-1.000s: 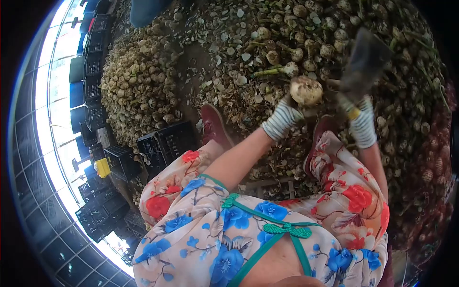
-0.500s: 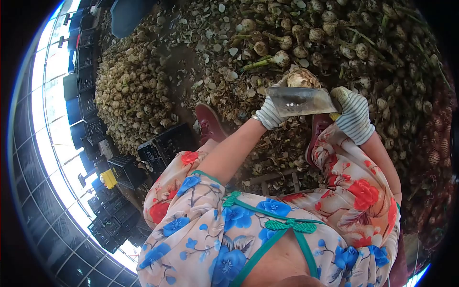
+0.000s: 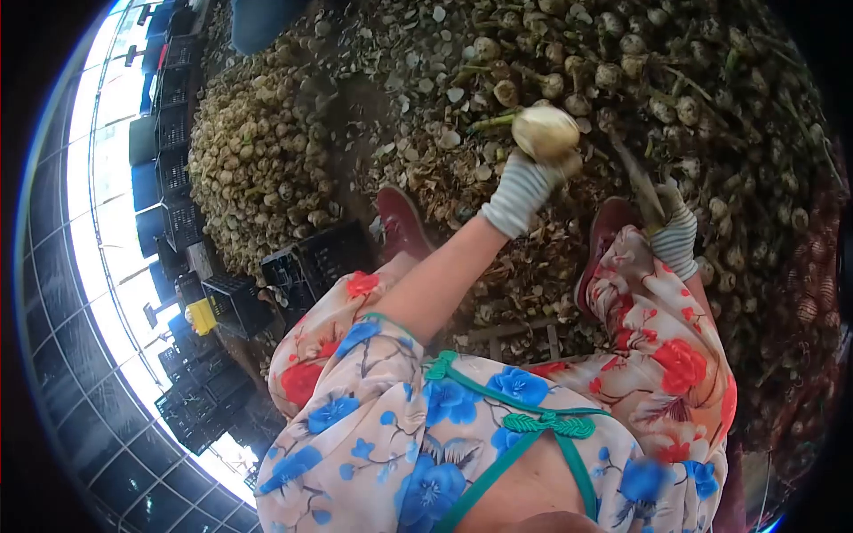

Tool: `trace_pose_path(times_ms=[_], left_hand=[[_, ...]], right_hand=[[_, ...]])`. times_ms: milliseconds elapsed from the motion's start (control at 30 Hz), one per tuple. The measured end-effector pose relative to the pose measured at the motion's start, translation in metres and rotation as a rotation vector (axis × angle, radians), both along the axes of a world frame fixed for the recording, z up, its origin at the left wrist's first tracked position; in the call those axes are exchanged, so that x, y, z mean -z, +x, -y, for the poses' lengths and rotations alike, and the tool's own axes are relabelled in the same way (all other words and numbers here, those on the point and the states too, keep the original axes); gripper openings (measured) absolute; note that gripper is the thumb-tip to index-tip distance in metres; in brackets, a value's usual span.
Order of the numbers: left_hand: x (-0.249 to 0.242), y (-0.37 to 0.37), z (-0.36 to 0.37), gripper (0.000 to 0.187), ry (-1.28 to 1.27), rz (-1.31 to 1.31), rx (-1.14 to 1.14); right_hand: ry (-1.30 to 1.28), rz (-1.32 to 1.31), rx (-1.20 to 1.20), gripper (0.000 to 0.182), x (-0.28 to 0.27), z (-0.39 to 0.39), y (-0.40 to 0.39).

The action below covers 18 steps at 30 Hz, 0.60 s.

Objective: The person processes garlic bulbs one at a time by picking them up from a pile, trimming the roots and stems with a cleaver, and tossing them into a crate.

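Observation:
My left hand (image 3: 524, 191), in a striped knit glove, is closed on a round, pale onion-like bulb (image 3: 544, 133) above the litter of peelings. The bulb's smooth whitish side faces up, slightly blurred. My right hand (image 3: 673, 233), gloved the same way, is wrapped round the handle of a cleaver (image 3: 636, 174) near my right knee. The blade is turned nearly edge-on and points up and away to the left, apart from the bulb. My palm hides most of the handle.
A heap of untrimmed bulbs with stalks (image 3: 693, 98) spreads at the right. A paler pile of bulbs (image 3: 258, 169) lies at the left, beside a black crate (image 3: 324, 258). Peelings (image 3: 444, 169) cover the ground between. Stacked crates (image 3: 173, 169) line the left side.
The cleaver has swung away from the bulb, down and right, turning from flat to nearly edge-on. My left hand has lifted and turned the bulb, showing a paler side.

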<state>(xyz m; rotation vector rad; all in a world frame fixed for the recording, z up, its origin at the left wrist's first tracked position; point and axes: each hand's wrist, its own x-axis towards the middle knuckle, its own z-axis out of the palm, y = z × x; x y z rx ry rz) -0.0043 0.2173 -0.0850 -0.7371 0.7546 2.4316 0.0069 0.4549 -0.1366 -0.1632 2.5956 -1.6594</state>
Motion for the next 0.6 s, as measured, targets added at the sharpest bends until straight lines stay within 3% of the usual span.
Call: trace_pose_path(times_ms=[33,67,133,200,400,433,467,533,567,600], left_hand=[[-0.007,-0.006,0.001,0.044,-0.534,-0.073,0.165],[-0.008,-0.01,-0.003,0.044,-0.534,-0.076,0.17],[-0.006,-0.017,-0.012,0.046,-0.115,0.273,-0.27],[-0.002,-0.017,-0.014,0.048,0.014,0.368,-0.287],[0.007,-0.008,-0.041,0.045,0.226,0.286,-0.38],[0.02,-0.003,-0.037,0.05,0.417,0.335,-0.403],[0.035,-0.003,-0.04,0.05,0.417,0.335,-0.404],[0.026,-0.008,-0.043,0.046,-0.084,0.408,-0.386],[0.016,-0.01,-0.039,0.044,0.099,0.566,-0.457],[0.01,-0.005,-0.028,0.042,0.041,0.524,-0.405]], right_hand=[[0.097,-0.101,-0.122,0.017,-0.015,0.007,0.001],[0.198,-0.204,-0.241,0.018,-0.03,0.014,0.001],[0.283,-0.389,-0.395,0.014,-0.034,0.028,-0.006],[0.347,-0.393,-0.404,0.012,-0.031,0.038,-0.012],[0.45,-0.385,-0.394,0.013,-0.023,0.044,-0.027],[0.452,-0.383,-0.394,0.013,-0.021,0.042,-0.028],[0.444,-0.371,-0.36,0.018,-0.017,0.04,-0.03],[0.443,-0.354,-0.238,0.024,0.02,0.024,-0.028],[0.409,-0.202,-0.076,0.022,0.039,0.017,-0.025],[0.367,-0.05,0.09,0.021,0.048,0.011,-0.026]])
